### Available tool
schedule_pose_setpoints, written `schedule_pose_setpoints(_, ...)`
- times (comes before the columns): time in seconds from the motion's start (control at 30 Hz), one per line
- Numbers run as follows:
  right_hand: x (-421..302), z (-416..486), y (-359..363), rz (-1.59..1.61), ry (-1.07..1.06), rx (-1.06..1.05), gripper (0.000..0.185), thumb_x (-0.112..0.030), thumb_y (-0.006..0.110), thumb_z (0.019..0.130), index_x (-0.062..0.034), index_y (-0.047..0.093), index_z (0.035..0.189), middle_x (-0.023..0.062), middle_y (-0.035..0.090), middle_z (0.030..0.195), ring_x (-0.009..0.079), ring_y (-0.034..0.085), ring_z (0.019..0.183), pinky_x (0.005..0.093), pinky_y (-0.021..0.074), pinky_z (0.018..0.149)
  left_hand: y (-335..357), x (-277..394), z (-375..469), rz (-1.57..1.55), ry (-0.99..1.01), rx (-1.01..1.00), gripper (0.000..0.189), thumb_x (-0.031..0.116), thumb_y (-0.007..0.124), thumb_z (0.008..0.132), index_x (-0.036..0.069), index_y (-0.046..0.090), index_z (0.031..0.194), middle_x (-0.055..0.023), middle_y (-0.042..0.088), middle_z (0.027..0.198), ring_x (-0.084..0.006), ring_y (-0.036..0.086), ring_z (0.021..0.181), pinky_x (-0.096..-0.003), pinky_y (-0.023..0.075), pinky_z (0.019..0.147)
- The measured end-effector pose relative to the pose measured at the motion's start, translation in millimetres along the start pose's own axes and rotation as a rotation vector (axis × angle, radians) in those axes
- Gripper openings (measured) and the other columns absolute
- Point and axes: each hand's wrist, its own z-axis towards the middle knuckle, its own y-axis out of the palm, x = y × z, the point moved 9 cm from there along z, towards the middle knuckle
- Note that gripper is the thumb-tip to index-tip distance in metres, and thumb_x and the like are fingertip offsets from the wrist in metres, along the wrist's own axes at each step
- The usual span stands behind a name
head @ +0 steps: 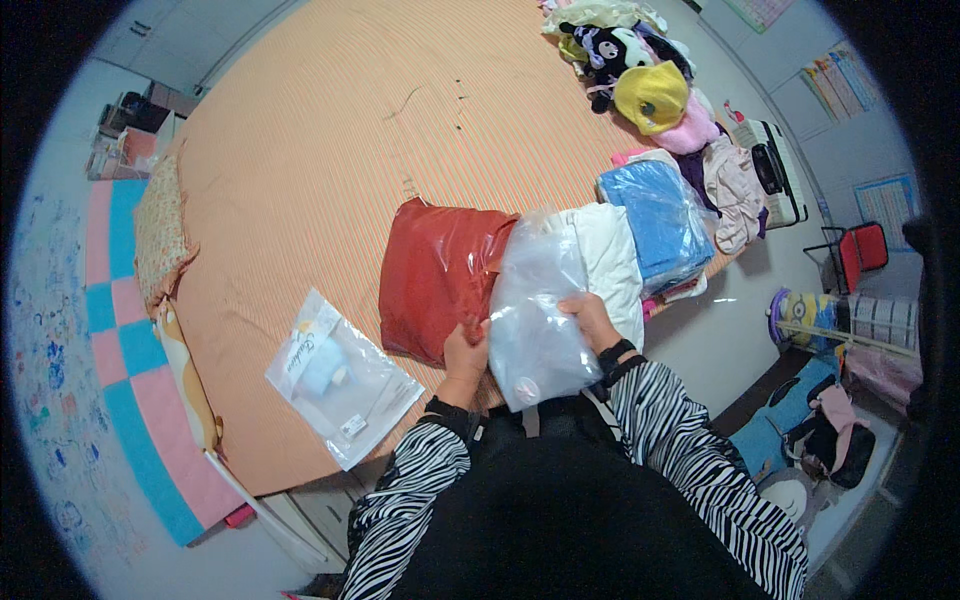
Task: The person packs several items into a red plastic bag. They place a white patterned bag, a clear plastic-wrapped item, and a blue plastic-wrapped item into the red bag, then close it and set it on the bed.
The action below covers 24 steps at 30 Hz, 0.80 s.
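My right hand (592, 322) grips the right side of a clear plastic bag (544, 300), with the thumb on top of the film. The bag lies in front of my body and has a small round mark near its lower edge. Between the bag's left edge and the lower right corner of a red plastic-wrapped package (439, 277) is my left hand (466, 352). Its fingers are bent, but I cannot tell which of the two it holds. Folded white cloth (611, 262) sticks out beyond the bag on the right.
Blue cloth in clear plastic (660, 225) lies right of the white cloth. A flat printed plastic pouch (337, 375) rests on the striped bed sheet (315, 165). Plush toys (652, 97) and clothes (731, 187) are heaped at the right edge, beside a white suitcase (784, 172).
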Motion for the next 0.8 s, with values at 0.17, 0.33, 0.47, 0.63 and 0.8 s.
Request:
schedule_pose_setpoints(0.17, 15.1, 32.7, 71.5, -0.029, 0.048, -0.201, 0.008, -0.002, 0.061, 0.072, 0.005, 0.065, 0.074, 0.0075, 0.061, 0.069, 0.0157, 0.055, 0.056, 0.03, 0.0424, 0.05, 13.5, 60.3, -2.0, 0.17, 0.531, -0.093, 0.012, 0.012, 0.06, 0.073, 0.005, 0.053, 0.079, -0.0149, 0.053, 0.073, -0.0361, 0.055, 0.071, -0.0425, 0.0445, 0.062)
schedule_pose_setpoints(0.33, -4.0, 69.0, 58.4, 0.057, 0.011, -0.233, 0.015, -0.009, 0.061, 0.078, 0.005, 0.065, 0.084, 0.0096, 0.065, 0.078, 0.0161, 0.061, 0.063, 0.0287, 0.0484, 0.057, -3.6, 31.1, 3.1, 0.027, 0.213, -0.057, 0.018, 0.019, 0.062, 0.079, 0.005, 0.059, 0.09, -0.0174, 0.062, 0.082, -0.0339, 0.061, 0.079, -0.038, 0.048, 0.067)
schedule_pose_setpoints(0.47, -3.8, 79.1, 46.0, -0.268, -0.086, -0.049, 0.014, -0.006, 0.06, 0.077, 0.0041, 0.068, 0.083, 0.0078, 0.064, 0.071, 0.0175, 0.061, 0.064, 0.0276, 0.0493, 0.062, 13.9, 26.1, -6.0, 0.191, 0.282, -0.021, 0.022, 0.016, 0.063, 0.077, 0.001, 0.056, 0.091, -0.0203, 0.061, 0.083, -0.0392, 0.059, 0.08, -0.0432, 0.0471, 0.07)
schedule_pose_setpoints(0.63, -2.5, 66.2, 44.6, -0.173, -0.051, -0.339, 0.039, -0.011, 0.056, 0.083, 0.005, 0.05, 0.118, 0.0124, 0.059, 0.103, 0.0193, 0.059, 0.088, 0.0314, 0.0472, 0.079, 6.3, -28.3, -4.8, 0.386, -0.034, 0.005, 0.024, 0.024, 0.059, 0.079, 0.001, 0.055, 0.087, -0.0218, 0.061, 0.085, -0.0394, 0.059, 0.082, -0.0454, 0.0455, 0.072)
schedule_pose_setpoints(0.8, 4.9, 8.6, 10.7, 0.538, 0.25, -0.392, 0.05, -0.025, 0.045, 0.092, 0.0028, 0.034, 0.132, 0.0176, 0.045, 0.128, 0.0286, 0.042, 0.12, 0.0384, 0.0324, 0.103, 12.4, -69.4, -9.0, 0.18, -0.287, -0.039, 0.03, 0.029, 0.061, 0.078, 0.0, 0.055, 0.082, -0.0223, 0.062, 0.079, -0.0392, 0.06, 0.079, -0.0432, 0.0462, 0.07)
